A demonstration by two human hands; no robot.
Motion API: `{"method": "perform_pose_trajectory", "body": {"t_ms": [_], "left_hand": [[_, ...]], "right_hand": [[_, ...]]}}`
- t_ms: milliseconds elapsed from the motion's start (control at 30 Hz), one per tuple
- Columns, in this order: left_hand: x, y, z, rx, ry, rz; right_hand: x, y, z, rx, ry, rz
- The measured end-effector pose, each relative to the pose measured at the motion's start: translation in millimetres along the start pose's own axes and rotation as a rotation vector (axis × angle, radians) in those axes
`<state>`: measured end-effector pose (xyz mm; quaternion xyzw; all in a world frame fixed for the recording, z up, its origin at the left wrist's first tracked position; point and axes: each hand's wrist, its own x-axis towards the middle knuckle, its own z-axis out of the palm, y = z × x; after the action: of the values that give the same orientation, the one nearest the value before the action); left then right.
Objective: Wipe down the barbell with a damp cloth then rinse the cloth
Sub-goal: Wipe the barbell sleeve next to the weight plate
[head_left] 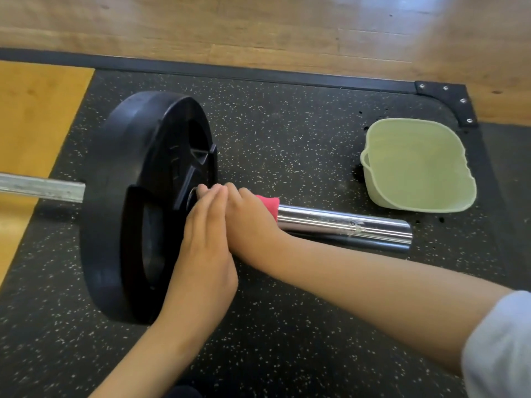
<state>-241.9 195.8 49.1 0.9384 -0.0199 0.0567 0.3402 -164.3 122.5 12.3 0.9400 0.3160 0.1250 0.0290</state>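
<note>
The barbell lies across a black rubber mat, with a chrome sleeve (pixel 344 224) pointing right and a black plate (pixel 138 202) upright on it. My right hand (pixel 250 222) grips a pink cloth (pixel 268 203) wrapped round the sleeve just beside the plate. My left hand (pixel 205 248) lies with straight fingers against the inner end of the sleeve, touching the right hand. The grey shaft (pixel 43 189) runs off to the left. Most of the cloth is hidden under my right hand.
A pale green plastic basin (pixel 373 185) holding water stands on the mat to the right, beyond the sleeve's end. Dark wet spots dot the mat (pixel 287 139) around it. A wooden platform panel (pixel 34 116) lies at left, wood floor beyond the mat's black metal edge.
</note>
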Motion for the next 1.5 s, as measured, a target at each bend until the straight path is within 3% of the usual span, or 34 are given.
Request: {"method": "perform_pose_trajectory", "body": {"t_ms": [167,267,500,633,767,900,1033,1300,1500], "left_hand": [[8.4,9.7,11.8,0.057,-0.077,0.087],[20.3,14.8,21.8,0.163,-0.162,0.169],[37.7,17.5,50.8,0.482,-0.295,0.271],[39.0,13.4,55.3,0.534,-0.211,0.309],[37.5,9.6,56.6,0.476,-0.138,0.326],[41.4,1.9,46.4,0.468,-0.096,0.219],[41.9,4.7,44.7,0.496,-0.131,0.232],[51.9,18.5,63.4,0.565,-0.162,0.334],[75.3,36.0,54.9,0.715,-0.399,0.287]], "right_hand": [[-26.6,32.3,-2.7,0.006,0.016,-0.06],[-59.7,67.8,-2.2,0.064,0.091,-0.003],[-151.2,141.7,-11.2,-0.011,-0.023,0.179],[-141.5,120.0,-13.3,0.047,-0.042,0.285],[-90.7,76.4,-2.7,0.045,0.038,0.163],[-62.2,57.7,10.6,0.006,0.184,0.112],[-73.2,75.9,5.9,0.025,0.122,0.027],[-149.8,143.2,-14.0,0.049,-0.016,0.197],[-152.8,143.1,-17.8,0.099,-0.082,0.313]]}}
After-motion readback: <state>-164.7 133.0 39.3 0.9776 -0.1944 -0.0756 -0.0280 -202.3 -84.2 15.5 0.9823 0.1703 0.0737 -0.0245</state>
